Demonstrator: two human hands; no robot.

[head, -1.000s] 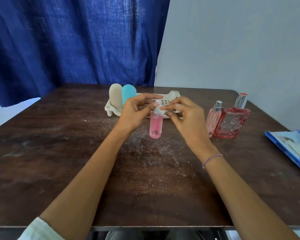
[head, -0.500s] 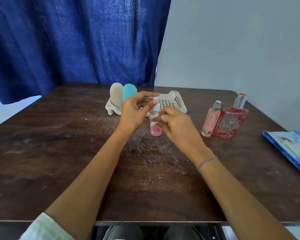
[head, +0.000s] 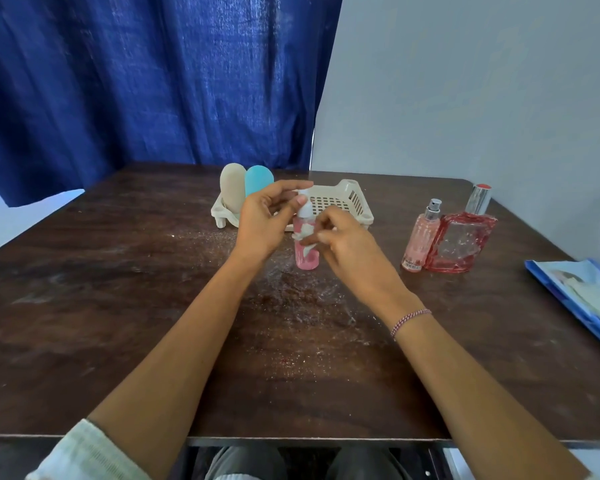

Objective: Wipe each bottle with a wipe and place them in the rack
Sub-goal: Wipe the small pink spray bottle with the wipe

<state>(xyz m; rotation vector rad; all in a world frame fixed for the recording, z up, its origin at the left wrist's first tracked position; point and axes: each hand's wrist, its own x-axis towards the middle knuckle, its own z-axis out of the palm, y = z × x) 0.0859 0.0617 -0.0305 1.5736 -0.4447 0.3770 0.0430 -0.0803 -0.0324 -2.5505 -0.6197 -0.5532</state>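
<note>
left hand [head: 260, 220]: we are gripping the top of the pink spray bottle [head: 307, 259].
right hand [head: 350, 251]: our fingers are pinching a wipe [head: 305, 233] against it.
rack [head: 354, 202]: holding a beige bottle [head: 232, 185] and a blue bottle [head: 258, 180].

place: plain room, likely a home | evidence: blue curtain [head: 153, 81], bare wall [head: 465, 81], worn wooden table [head: 84, 306]

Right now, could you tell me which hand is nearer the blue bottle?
Left: the left hand sits just in front of the blue bottle; the right hand is farther right.
</note>
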